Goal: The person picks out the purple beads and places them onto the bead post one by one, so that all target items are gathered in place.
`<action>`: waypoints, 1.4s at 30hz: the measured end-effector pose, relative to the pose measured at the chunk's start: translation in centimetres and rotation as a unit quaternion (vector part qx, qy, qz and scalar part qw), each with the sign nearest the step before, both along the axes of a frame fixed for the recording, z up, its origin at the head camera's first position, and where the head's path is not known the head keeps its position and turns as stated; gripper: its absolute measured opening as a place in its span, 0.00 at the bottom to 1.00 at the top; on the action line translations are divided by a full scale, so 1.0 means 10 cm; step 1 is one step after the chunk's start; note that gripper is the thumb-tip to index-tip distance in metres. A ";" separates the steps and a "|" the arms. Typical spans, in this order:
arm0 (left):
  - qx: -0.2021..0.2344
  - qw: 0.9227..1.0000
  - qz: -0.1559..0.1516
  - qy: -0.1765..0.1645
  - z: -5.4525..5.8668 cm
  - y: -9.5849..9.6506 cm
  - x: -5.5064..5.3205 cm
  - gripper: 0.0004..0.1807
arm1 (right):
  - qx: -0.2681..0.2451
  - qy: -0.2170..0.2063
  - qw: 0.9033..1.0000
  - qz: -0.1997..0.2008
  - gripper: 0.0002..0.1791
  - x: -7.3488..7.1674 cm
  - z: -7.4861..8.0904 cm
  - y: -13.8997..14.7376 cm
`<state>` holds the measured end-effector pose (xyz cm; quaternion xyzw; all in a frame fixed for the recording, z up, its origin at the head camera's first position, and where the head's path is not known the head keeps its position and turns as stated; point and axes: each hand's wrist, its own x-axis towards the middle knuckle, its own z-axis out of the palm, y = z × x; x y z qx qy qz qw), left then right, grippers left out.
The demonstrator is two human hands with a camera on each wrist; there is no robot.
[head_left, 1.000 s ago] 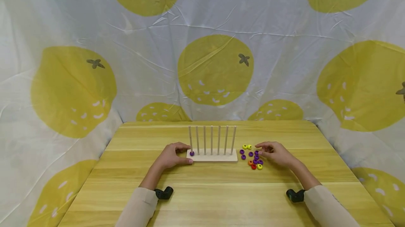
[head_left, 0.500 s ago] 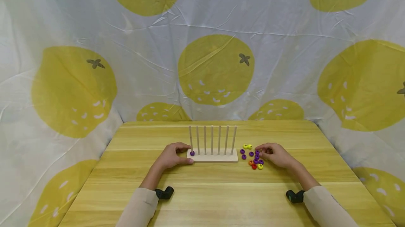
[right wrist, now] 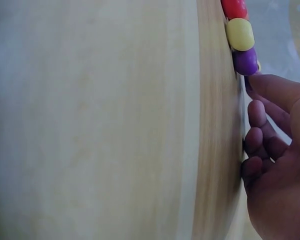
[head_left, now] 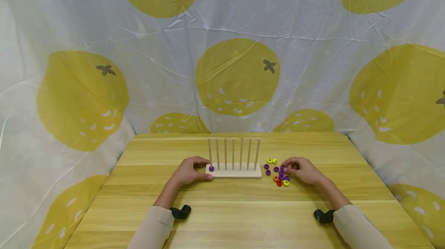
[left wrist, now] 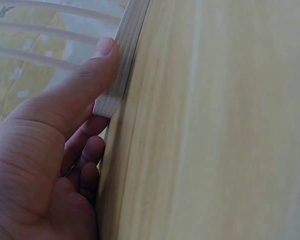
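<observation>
My left hand (head_left: 187,171) grips the left end of a pale wooden peg board (head_left: 236,172), thumb on its front edge and fingers behind. Several upright pegs (head_left: 233,152) rise from the board in a row. One purple bead (head_left: 211,168) sits at the foot of the leftmost peg. To the board's right, my right hand (head_left: 303,170) pinches a purple bead between thumb and forefinger at the edge of a loose bead group; the fingers mostly hide it. In the right wrist view, a purple bead (right wrist: 246,61), a yellow bead (right wrist: 240,34) and a red bead (right wrist: 234,8) lie beyond the thumb.
Two yellow beads (head_left: 272,161) lie at the back of the group. An orange bead (head_left: 276,178) lies near its front, with several purple beads between. All rest on a wooden table (head_left: 229,218). A lemon-print cloth (head_left: 167,79) hangs behind and at both sides.
My right thumb and forefinger have closed in on a purple bead at the right of the group. My left hand and the peg board stay in place.
</observation>
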<state>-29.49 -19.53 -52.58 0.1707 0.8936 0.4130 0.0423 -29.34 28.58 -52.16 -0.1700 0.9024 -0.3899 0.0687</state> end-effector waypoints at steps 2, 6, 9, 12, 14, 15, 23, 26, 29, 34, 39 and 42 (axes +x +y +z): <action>0.002 1.000 0.000 -0.001 0.00 0.00 0.00 0.33 | -0.002 0.001 1.000 -0.003 0.10 0.00 0.00 -0.01; -0.001 1.000 0.002 0.000 -0.01 -0.01 0.00 0.33 | -0.005 0.007 1.000 -0.011 0.10 0.02 0.02 -0.01; -0.003 1.000 0.000 0.004 -0.01 -0.02 0.00 0.33 | -0.007 0.016 1.000 -0.024 0.10 0.03 0.06 -0.02; -0.004 1.000 0.000 0.006 0.00 -0.02 -0.01 0.33 | -0.010 0.023 0.999 -0.039 0.10 0.02 0.10 -0.03; -0.005 1.000 -0.001 0.007 0.00 -0.03 -0.01 0.33 | -0.013 0.028 0.999 -0.042 0.11 0.01 0.14 -0.04; -0.005 1.000 0.000 0.006 0.00 -0.03 -0.01 0.33 | -0.016 0.031 0.998 -0.043 0.11 0.00 0.15 -0.05; -0.006 1.000 0.002 0.004 0.02 -0.03 -0.01 0.32 | -0.021 0.070 0.997 -0.038 0.12 -0.03 0.34 -0.14; -0.007 1.000 0.001 0.003 0.03 -0.03 -0.01 0.32 | -0.027 0.076 0.996 -0.035 0.13 -0.03 0.45 -0.19; -0.007 1.000 0.002 0.001 0.04 -0.03 0.00 0.32 | -0.031 0.080 0.996 -0.033 0.13 -0.03 0.58 -0.23; -0.007 1.000 0.003 0.001 0.03 -0.02 0.00 0.33 | -0.034 0.090 0.995 -0.027 0.14 -0.05 0.77 -0.31; -0.004 1.000 -0.004 -0.003 0.01 -0.01 0.00 0.32 | -0.035 0.111 0.993 -0.025 0.14 -0.05 0.98 -0.40; -0.007 1.000 -0.001 -0.003 0.01 -0.01 -0.01 0.32 | -0.039 0.124 0.991 -0.018 0.14 -0.05 1.12 -0.48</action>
